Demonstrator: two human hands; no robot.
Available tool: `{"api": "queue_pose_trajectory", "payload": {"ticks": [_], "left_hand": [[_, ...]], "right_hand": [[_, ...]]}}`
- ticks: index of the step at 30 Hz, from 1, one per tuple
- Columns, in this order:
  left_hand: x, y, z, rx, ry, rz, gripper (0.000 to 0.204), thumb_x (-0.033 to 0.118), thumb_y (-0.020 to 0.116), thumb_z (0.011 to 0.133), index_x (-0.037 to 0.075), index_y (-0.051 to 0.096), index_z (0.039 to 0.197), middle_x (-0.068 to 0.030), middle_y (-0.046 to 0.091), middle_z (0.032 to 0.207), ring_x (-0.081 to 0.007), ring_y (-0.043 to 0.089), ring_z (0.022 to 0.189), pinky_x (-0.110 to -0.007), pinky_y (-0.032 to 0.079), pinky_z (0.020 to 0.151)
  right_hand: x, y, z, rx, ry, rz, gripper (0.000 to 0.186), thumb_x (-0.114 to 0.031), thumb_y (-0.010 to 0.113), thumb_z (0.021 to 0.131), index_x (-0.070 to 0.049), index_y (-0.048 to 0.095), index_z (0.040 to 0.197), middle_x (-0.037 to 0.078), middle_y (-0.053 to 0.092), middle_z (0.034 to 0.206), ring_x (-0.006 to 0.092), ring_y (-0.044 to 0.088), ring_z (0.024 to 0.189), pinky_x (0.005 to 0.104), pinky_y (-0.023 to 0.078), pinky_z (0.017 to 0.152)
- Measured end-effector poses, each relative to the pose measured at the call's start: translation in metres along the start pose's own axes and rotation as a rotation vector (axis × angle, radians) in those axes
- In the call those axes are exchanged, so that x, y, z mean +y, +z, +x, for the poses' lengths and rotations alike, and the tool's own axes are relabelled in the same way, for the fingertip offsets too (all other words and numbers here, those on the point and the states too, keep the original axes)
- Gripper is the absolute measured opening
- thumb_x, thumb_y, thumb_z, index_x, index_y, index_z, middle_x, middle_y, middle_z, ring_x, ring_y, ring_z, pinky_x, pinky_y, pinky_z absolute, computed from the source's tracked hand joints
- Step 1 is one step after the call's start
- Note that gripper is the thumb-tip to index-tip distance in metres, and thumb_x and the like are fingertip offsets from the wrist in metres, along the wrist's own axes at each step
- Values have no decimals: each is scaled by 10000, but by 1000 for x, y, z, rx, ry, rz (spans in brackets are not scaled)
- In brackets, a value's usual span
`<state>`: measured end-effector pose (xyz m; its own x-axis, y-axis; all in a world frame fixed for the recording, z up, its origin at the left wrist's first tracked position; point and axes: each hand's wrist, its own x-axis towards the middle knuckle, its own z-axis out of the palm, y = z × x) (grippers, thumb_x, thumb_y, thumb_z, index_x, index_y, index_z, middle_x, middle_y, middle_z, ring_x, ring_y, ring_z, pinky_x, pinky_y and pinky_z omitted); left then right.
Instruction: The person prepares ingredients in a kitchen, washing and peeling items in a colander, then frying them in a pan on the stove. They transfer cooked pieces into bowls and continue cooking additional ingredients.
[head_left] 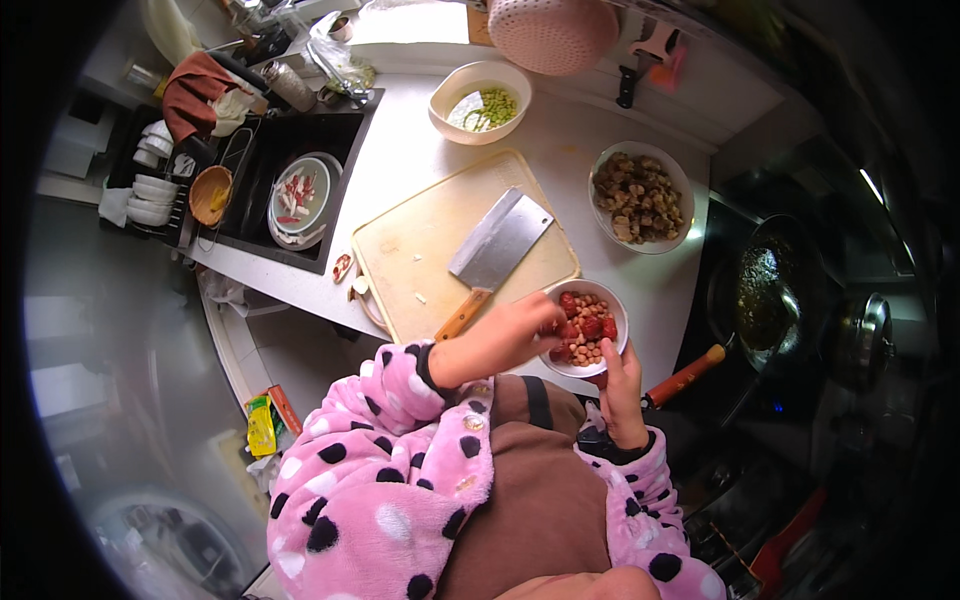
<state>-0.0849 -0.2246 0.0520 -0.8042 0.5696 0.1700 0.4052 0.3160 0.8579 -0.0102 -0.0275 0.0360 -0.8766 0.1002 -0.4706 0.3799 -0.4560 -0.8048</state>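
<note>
A small white bowl (622, 300) full of peanuts (585, 352) and red dates (592, 328) is close in front of me. My right hand (624, 392) grips its near right side, the thumb up along the rim. Over the bowl's left side reaches my left hand (508, 336), its fingers curled in at the dates; what they hold, if anything, is hidden. A cleaver (503, 236) with a wooden handle lies on the cream cutting board (400, 240), just beyond my left hand.
Behind the board stands a bowl (440, 105) with chopped green pieces (490, 108). A bowl of meat chunks (640, 198) sits at the back right. On the stove to the right is a wok (765, 275) with a ladle in it. A sink (262, 190) with plates lies left.
</note>
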Motion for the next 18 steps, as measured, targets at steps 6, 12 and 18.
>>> {"api": "queue_pose_trajectory", "payload": {"ticks": [6,12,18], "left_hand": [[-143,-56,51,494,-474,-2,170,120,681,770,4,626,880,-65,643,691,-98,563,556,-237,455,501],[-242,-65,65,219,-733,189,231,207,678,759,-21,640,756,-171,613,632,-252,611,522,-357,497,526],[-151,-50,74,369,-213,505,227,139,665,748,16,612,931,-182,597,913,-323,604,741,-376,499,664]], "right_hand": [[6,4,0,-11,-2,128,383,-128,508,908,12,420,1254,90,543,1128,155,580,950,270,500,793],[7,9,3,31,-36,113,410,-133,511,906,25,407,1269,99,530,1160,157,570,971,273,498,796],[5,10,5,45,-69,120,421,-144,515,903,33,403,1269,108,526,1159,170,568,985,278,503,804]]}}
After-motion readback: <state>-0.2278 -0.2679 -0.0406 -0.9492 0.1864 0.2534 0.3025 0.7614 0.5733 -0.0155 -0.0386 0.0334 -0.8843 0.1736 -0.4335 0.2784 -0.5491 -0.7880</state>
